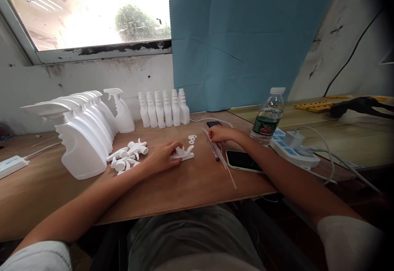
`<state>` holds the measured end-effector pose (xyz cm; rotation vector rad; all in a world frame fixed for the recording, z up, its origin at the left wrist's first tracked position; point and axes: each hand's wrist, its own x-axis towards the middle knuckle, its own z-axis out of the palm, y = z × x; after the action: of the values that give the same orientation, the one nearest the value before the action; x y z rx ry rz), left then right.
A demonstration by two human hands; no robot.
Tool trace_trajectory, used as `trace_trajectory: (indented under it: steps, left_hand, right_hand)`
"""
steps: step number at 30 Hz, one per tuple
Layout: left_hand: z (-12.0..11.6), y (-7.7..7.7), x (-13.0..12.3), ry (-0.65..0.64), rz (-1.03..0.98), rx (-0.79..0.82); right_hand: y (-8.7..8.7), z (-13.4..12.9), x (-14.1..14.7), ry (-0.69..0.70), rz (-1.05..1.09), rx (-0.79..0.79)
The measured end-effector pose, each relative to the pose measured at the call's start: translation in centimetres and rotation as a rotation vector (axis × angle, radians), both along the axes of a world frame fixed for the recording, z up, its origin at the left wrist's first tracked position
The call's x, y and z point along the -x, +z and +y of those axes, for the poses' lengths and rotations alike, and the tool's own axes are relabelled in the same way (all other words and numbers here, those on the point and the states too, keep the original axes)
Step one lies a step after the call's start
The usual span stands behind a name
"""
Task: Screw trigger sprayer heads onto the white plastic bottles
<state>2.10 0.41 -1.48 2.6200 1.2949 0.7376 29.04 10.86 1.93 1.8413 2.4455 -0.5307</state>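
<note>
My left hand point(164, 157) is closed around a white spray trigger head point(186, 154), which lies on its side on the table. Just beyond it sit several small white rings point(192, 138). Fingers bent and pressed together, my right hand point(220, 134) rests at the upper end of several thin plastic tubes point(228, 173). Whether a tube is between those fingers is hidden. A dark pen point(214, 152) lies among the tubes. Left of my left hand is a loose pile of white trigger heads point(127, 155).
White spray bottles with triggers point(84, 150) stand in a row at left. Several headless white bottles point(166, 109) line the wall. Right of the tubes are a phone point(243, 161), a water bottle point(267, 117) and a power strip point(292, 152) with cables. A dark device point(213, 124) lies behind my right hand.
</note>
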Motion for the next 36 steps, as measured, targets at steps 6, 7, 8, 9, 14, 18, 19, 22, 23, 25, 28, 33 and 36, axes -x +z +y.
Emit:
trace_trajectory:
  steps: [6, 7, 8, 9, 14, 18, 19, 22, 23, 25, 28, 33, 36]
  left_hand:
    - [0.5, -0.4, 0.2, -0.056, -0.004, -0.01]
    - [0.6, -0.5, 0.3, -0.059, -0.013, -0.011]
    - [0.6, -0.5, 0.3, -0.058, -0.02, -0.012]
    - [0.6, -0.5, 0.3, -0.053, -0.025, -0.011]
    - [0.4, -0.5, 0.0, 0.028, -0.039, 0.046]
    - [0.9, -0.7, 0.1, 0.098, -0.133, 0.144]
    - [1.1, -0.8, 0.2, 0.105, -0.152, 0.167]
    - [1.6, -1.2, 0.5, 0.108, -0.203, 0.239]
    - [1.7, -1.3, 0.5, 0.101, -0.21, 0.25]
    - [1.7, -1.3, 0.5, 0.08, -0.204, 0.237]
    - [1.4, -1.3, 0.3, 0.047, -0.171, 0.177]
    - [1.4, -1.0, 0.2, -0.003, -0.167, 0.167]
    - [1.4, -1.0, 0.3, -0.007, -0.178, 0.174]
  right_hand:
    - [0.0, 1.2, -0.4, 0.019, 0.554, -0.354]
    - [0.2, 1.1, -0.3, 0.039, 0.725, -0.325]
    - [0.5, 0.9, -0.2, 0.073, 0.899, -0.266]
    - [0.8, 0.5, 0.0, 0.118, 1.057, -0.2]
    - [1.5, -1.6, 1.6, 0.193, 1.188, -0.338]
    - [1.1, -2.9, 3.9, 0.312, 1.197, -0.509]
    - [1.2, -3.2, 4.6, 0.353, 1.279, -0.44]
    - [1.7, -4.3, 6.6, 0.399, 1.534, -0.078]
    - [1.9, -4.7, 7.3, 0.39, 1.586, 0.038]
    - [2.3, -5.3, 8.5, 0.355, 1.641, 0.214]
    - [2.3, -5.8, 10.0, 0.31, 1.668, 0.348]
    - [1.2, -6.0, 11.6, 0.262, 1.75, 0.404]
    - [0.9, -6.0, 12.1, 0.237, 1.788, 0.404]
